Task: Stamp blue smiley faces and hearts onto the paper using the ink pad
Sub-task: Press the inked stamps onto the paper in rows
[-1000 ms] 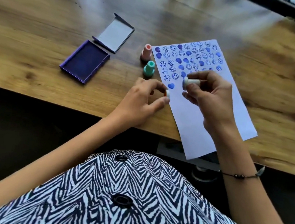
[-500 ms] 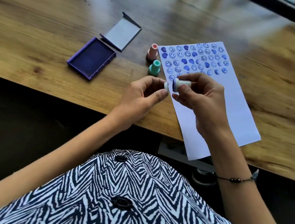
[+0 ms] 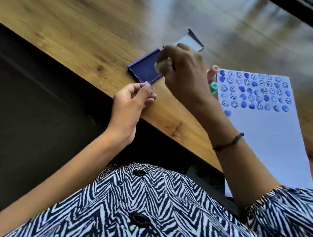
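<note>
My right hand (image 3: 185, 72) holds a small pale stamp (image 3: 160, 65) over the open blue ink pad (image 3: 144, 70), its end pointing down at the pad. My left hand (image 3: 132, 99) hovers near the table's front edge just below the pad, fingertips pinched on a small pale cap (image 3: 147, 83). The white paper (image 3: 267, 136) lies to the right, its upper part filled with rows of blue smileys and hearts. One lone blue heart (image 3: 227, 113) sits below the rows at the left.
A pink stamp (image 3: 214, 70) and a teal stamp (image 3: 213, 86) stand between the pad and the paper, partly behind my right wrist. The pad's lid (image 3: 192, 42) lies open behind it. The wooden table's front edge (image 3: 89, 79) runs diagonally, dark floor below.
My right hand has carried the stamp from over the paper leftward to the ink pad. My left hand drew away with the cap. The camera swung left and tilted.
</note>
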Available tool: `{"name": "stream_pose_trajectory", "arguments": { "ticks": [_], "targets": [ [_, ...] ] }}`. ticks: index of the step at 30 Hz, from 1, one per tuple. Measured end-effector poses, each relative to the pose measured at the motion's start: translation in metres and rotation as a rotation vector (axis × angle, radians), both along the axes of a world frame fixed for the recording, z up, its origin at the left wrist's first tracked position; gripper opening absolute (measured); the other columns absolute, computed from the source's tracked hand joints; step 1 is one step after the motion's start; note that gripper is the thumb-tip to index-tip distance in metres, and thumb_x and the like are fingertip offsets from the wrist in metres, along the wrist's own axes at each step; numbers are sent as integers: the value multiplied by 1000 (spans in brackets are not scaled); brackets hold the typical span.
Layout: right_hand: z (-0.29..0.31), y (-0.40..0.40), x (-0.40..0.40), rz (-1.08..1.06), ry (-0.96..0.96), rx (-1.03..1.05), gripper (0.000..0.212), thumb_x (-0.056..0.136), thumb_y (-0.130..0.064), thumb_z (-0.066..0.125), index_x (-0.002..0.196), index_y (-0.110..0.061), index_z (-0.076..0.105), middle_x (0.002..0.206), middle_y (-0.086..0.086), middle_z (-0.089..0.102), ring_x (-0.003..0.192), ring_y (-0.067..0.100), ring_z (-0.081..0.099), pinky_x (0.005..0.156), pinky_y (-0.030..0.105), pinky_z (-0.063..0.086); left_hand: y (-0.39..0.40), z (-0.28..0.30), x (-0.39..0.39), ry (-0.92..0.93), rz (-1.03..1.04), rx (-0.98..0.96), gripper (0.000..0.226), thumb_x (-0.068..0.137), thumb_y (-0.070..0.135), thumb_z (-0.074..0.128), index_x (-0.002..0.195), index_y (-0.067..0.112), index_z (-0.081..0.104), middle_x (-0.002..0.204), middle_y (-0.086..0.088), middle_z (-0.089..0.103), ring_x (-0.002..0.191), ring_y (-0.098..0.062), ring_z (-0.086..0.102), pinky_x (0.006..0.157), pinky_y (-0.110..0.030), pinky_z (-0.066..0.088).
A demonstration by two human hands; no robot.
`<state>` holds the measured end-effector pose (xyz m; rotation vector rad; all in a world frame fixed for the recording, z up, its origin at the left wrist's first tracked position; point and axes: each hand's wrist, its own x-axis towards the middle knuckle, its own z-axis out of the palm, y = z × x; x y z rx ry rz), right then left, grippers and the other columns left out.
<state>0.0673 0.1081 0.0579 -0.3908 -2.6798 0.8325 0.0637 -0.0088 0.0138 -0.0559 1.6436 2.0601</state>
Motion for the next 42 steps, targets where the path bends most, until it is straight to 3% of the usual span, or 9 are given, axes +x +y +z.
{"name": "stream_pose_trajectory", "arguments": {
  "ticks": [4,10,14,24,28,31,33,37,42],
  "targets": [
    [-27,-13,-38,203,-153,236,17,82,-1,48,90,-3,63,96,17,62,73,22,45,61,27,28,-8,3,-6,-102,145,58,21,87,9,52,67,12,57,66,-2,59,78,-22,53,83,-31,44],
    [-21,-4,-48,332,-217,290,14,79,0,50,84,-3,62,91,18,62,67,20,43,58,28,28,-13,3,-7,-177,176,100,18,87,9,52,69,11,57,68,-4,58,84,-24,54,85,-30,45],
    [-22,-14,-46,326,-253,316,12,80,-1,52,90,-2,59,98,18,58,75,31,54,57,32,37,-13,5,-9,-161,164,90,19,87,9,52,69,10,57,70,-6,57,83,-22,53,87,-30,46],
    [-17,-18,-41,273,-314,280,13,83,-8,53,93,-4,60,101,16,58,78,28,54,60,31,33,-13,4,-9,-120,136,91,18,87,9,52,70,12,57,70,-4,58,77,-19,53,86,-32,43],
    [-4,-4,-18,-41,11,-115,20,75,-4,49,81,-10,67,83,12,68,77,29,61,65,36,47,-10,2,1,156,-51,-56,6,86,13,55,84,18,58,79,0,60,76,-8,54,76,-18,43],
    [-2,26,38,-334,187,-380,14,72,-10,61,74,-23,67,68,-4,67,67,17,64,64,34,52,8,6,23,444,-438,-186,15,78,25,57,93,24,58,89,0,65,81,-5,59,77,-14,45],
    [-4,53,79,-498,174,-483,15,69,-14,68,74,-28,65,72,1,68,68,17,64,69,38,54,29,8,39,758,-692,-205,25,79,23,55,100,9,58,97,-11,67,89,-9,57,80,-15,42],
    [-16,87,135,-718,57,-413,14,71,-10,67,81,-20,66,72,1,65,70,12,58,74,35,50,72,7,60,1278,-1010,-333,28,88,20,46,98,-4,53,102,-23,63,100,-30,56,90,-37,39],
    [-25,89,139,-652,-97,-189,13,71,-9,63,83,-10,68,81,13,71,72,15,59,71,24,44,86,-7,65,1442,-1029,-525,24,89,23,39,94,1,49,99,-21,61,98,-32,55,94,-33,31]
  ]
}}
